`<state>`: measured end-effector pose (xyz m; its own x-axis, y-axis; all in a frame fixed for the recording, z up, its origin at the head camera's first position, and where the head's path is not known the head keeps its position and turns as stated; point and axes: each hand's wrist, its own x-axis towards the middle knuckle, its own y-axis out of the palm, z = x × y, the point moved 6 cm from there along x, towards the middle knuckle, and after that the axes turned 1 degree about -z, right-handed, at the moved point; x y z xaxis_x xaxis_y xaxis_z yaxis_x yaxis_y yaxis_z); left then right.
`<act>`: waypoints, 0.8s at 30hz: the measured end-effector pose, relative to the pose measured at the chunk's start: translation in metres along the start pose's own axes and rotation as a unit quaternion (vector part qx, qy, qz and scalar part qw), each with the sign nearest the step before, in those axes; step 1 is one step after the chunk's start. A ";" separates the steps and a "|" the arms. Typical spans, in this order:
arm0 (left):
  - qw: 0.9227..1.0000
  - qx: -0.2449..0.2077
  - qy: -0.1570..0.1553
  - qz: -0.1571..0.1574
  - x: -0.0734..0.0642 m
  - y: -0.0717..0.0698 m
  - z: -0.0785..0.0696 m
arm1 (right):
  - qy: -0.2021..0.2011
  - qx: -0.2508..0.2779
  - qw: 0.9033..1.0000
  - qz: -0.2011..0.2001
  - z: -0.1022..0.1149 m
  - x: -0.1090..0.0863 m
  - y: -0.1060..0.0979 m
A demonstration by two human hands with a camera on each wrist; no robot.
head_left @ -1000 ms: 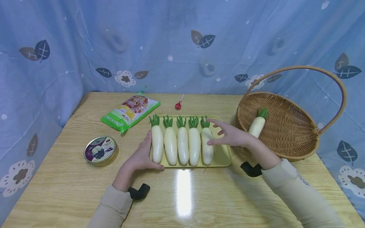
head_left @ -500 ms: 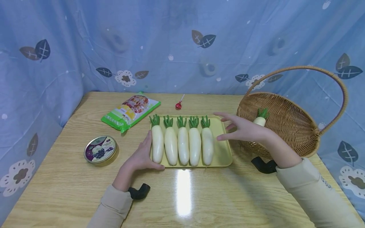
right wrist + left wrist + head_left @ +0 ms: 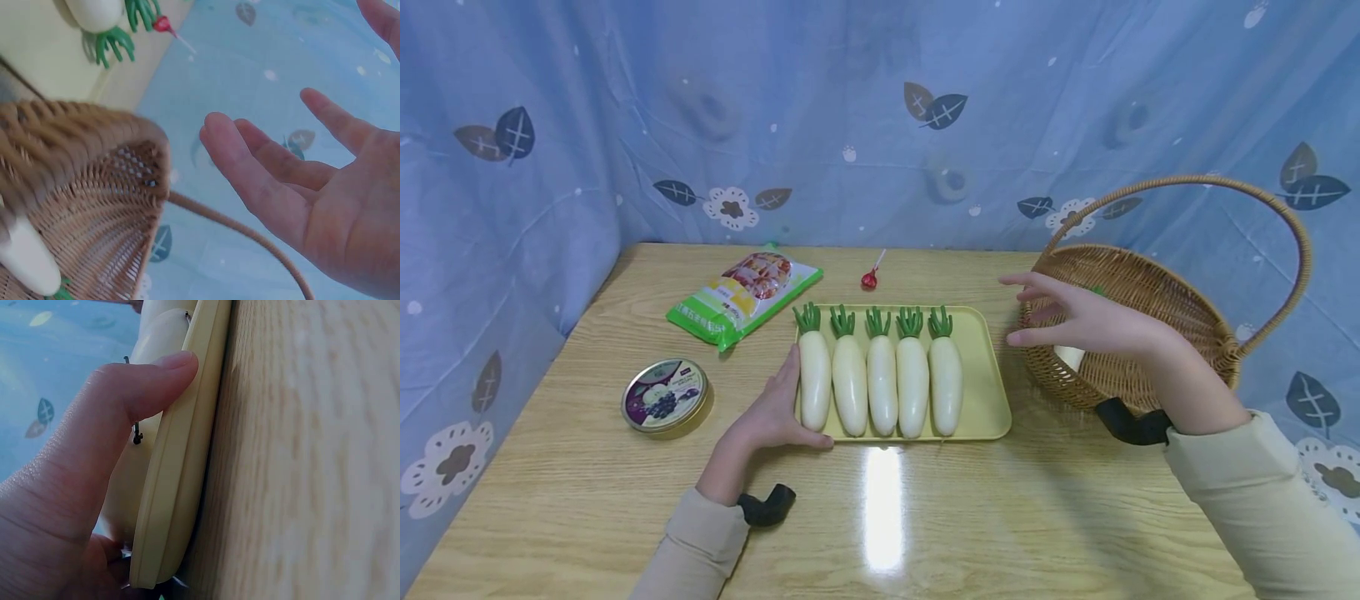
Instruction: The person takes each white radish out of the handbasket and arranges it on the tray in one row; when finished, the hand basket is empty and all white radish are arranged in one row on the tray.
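Several white radishes (image 3: 882,385) with green tops lie side by side on a yellow tray (image 3: 985,392). My left hand (image 3: 769,408) holds the tray's near left corner; its thumb (image 3: 156,384) lies over the front rim and the fingers run along the left side, partly hidden in the left wrist view. Nothing is in my right hand (image 3: 1086,317), which hovers with spread fingers in front of the wicker basket (image 3: 1150,283). Inside the basket lies another white radish (image 3: 28,256), mostly hidden behind that hand in the head view.
Left of the tray stands a round tin (image 3: 665,397) with a fruit label. A green and white food packet (image 3: 745,296) lies behind it. Beyond the tray is a red lollipop (image 3: 869,278). The basket's tall handle (image 3: 1210,179) arches up at the right; a blue curtain (image 3: 850,125) hangs behind the table.
My right hand has moved right, from beside the rightmost radish on the tray to the front of the basket, covering more of the radish inside. The left hand stays where it was.
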<state>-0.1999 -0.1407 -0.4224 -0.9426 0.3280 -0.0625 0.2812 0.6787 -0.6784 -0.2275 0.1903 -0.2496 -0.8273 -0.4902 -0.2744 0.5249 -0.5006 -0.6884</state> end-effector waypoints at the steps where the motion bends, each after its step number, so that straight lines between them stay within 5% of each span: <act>1: 1.000 0.001 0.001 0.001 0.000 0.000 0.000 | 0.002 -0.004 1.000 -0.002 -0.001 -0.001 -0.002; 9: 1.000 -0.005 -0.002 0.002 -0.001 -0.001 -0.002 | 0.003 -0.020 1.000 -0.013 -0.012 -0.009 -0.018; 24: 1.000 -0.001 -0.002 0.002 -0.001 0.000 -0.001 | 0.047 0.028 0.998 -0.007 -0.049 -0.008 -0.042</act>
<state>-0.1987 -0.1403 -0.4219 -0.9420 0.3284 -0.0690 0.2860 0.6782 -0.6770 -0.2524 0.2504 -0.2512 -0.8486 -0.4143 -0.3290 0.5212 -0.5481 -0.6541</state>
